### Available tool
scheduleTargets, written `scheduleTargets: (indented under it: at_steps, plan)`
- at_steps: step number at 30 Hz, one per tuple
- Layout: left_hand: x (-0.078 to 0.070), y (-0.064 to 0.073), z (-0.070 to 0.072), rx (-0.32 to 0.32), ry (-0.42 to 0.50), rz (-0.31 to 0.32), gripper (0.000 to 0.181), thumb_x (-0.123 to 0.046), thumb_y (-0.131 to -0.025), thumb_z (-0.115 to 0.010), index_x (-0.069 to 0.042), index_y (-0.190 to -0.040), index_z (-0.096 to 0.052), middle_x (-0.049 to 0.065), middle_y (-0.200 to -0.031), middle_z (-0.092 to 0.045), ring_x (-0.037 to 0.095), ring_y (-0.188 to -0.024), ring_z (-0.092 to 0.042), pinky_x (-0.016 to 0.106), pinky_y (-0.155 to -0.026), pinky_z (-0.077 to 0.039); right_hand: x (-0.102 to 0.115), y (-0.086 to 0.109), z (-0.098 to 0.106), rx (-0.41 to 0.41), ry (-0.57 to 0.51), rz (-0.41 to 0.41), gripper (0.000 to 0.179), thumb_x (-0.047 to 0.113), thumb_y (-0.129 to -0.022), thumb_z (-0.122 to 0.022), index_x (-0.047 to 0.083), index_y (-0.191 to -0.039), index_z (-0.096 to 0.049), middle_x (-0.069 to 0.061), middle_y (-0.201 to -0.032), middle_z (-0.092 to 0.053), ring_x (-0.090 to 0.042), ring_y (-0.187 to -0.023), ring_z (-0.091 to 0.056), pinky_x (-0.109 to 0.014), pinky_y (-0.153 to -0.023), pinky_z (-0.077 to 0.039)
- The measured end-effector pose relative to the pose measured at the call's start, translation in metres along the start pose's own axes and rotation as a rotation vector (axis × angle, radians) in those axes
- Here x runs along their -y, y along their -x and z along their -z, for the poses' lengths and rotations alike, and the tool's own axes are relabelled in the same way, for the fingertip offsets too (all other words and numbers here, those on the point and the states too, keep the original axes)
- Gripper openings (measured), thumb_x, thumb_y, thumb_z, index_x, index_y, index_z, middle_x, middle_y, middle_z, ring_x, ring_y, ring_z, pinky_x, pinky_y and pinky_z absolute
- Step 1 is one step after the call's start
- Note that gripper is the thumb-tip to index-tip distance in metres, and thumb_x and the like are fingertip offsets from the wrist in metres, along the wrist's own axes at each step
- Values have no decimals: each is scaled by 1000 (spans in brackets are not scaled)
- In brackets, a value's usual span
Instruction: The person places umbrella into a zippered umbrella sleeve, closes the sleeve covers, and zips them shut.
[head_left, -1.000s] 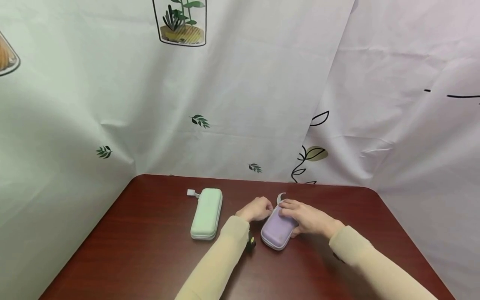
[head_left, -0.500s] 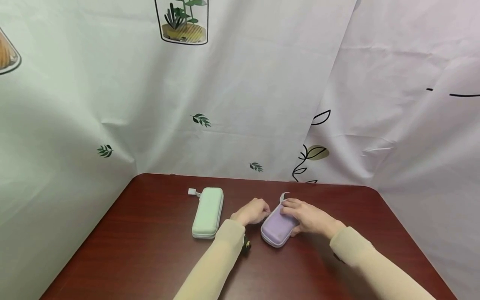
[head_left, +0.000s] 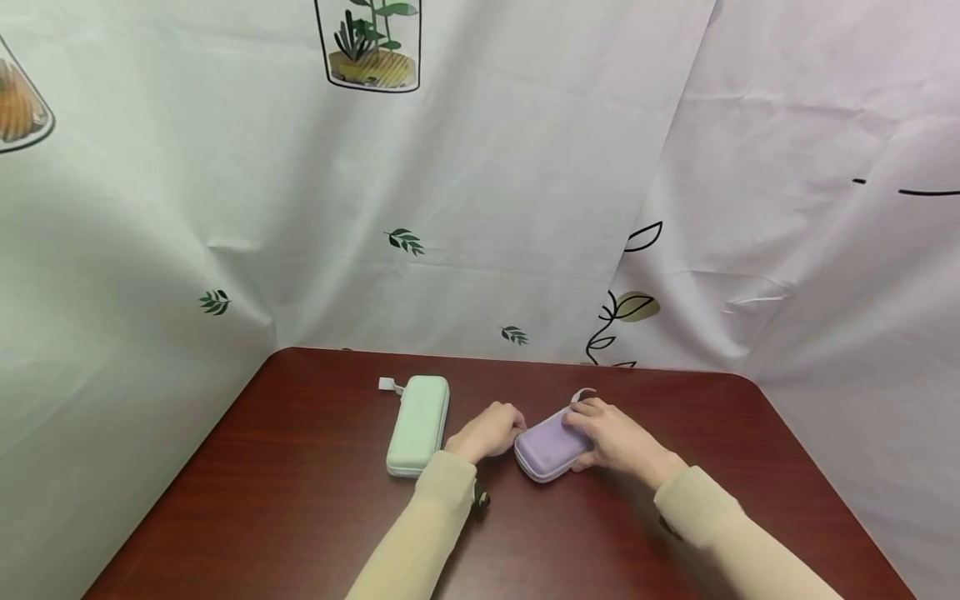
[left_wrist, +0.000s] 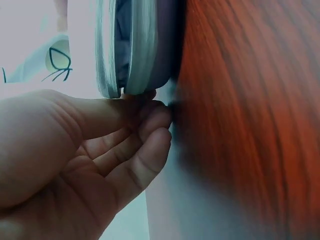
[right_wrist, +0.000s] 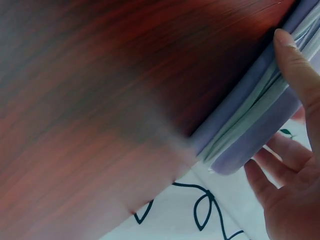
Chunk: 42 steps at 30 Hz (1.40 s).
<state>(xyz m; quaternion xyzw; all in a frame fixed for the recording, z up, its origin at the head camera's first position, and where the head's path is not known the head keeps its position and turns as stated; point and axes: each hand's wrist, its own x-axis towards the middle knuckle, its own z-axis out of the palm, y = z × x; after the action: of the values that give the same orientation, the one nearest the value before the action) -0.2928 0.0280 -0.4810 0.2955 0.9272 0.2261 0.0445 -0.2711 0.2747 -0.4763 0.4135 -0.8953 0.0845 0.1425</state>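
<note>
A purple zippered case [head_left: 550,447] lies slanted on the table, a pale strap [head_left: 582,394] sticking out at its far end. My right hand [head_left: 621,439] holds it from the right; in the right wrist view the thumb [right_wrist: 287,47] presses the zipped side and the other fingers reach over the top face. At the case's left end is my left hand [head_left: 487,432], thumb and fingers pinched together against the zipper. The left wrist view shows a parted zipper [left_wrist: 123,50] with a dark gap above these fingertips. The zipper pull itself is hidden in the pinch.
A mint green case [head_left: 418,425] with a short tab [head_left: 387,384] lies left of the left hand. The dark red wooden table [head_left: 285,500] ends at a white printed curtain [head_left: 480,208] behind and on both sides.
The left hand has moved left and slightly nearer along the purple case's edge. Under the right hand the case has turned, its far end swinging right. The green case stays put.
</note>
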Motion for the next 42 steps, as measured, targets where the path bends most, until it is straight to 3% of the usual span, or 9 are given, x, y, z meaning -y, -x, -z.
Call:
scheduleTargets:
  at_steps: [3, 9, 12, 21, 31, 42]
  plan:
    - [4, 5, 1, -20, 11, 10, 17, -4, -94, -61, -10, -93, -77, -3, -91, -70, 13, -91, -62, 27, -82, -49, 3, -1, -2, -4, 25, -24, 61, 37, -54, -91, 13, -101, -61, -10, -108, -64, -30, -100, -55, -48, -80, -48]
    - [13, 12, 4, -25, 66, 27, 18, -4, -96, -58, -9, -88, -74, -5, -68, -61, 7, -64, -57, 24, -67, -47, 9, -4, -4, -20, 63, -89, 60, 38, -57, -91, 11, -103, -63, -7, -104, -64, -29, -97, -56, -47, -79, -47]
    - [18, 15, 5, -33, 112, 41, 17, -4, -96, -59, -8, -85, -72, -5, -65, -59, 4, -56, -55, 23, -62, -46, 14, -5, -4, -37, 78, -131, 58, 39, -57, -91, 11, -100, -63, -7, -101, -65, -30, -94, -56, -47, -76, -48]
    - [25, 22, 7, -52, 210, 103, 15, -7, -95, -61, -9, -84, -71, -3, -69, -62, 4, -59, -57, 26, -66, -48, 24, -12, -5, -38, 109, -267, 56, 40, -57, -91, 12, -98, -65, -8, -98, -67, -30, -89, -54, -46, -75, -47]
    - [25, 27, 8, -68, 253, 133, 15, -8, -95, -62, -9, -82, -70, -4, -64, -61, 6, -57, -57, 28, -67, -47, 33, -18, -10, -78, 166, -332, 58, 40, -54, -93, 10, -94, -63, -6, -85, -65, -34, -85, -56, -49, -72, -47]
    - [21, 31, 7, -49, 300, 150, 17, -6, -94, -62, -8, -80, -71, -2, -64, -62, 8, -55, -59, 26, -61, -48, 36, -25, -12, -42, 191, -436, 56, 44, -54, -91, 13, -89, -60, -8, -80, -66, -36, -82, -57, -53, -68, -48]
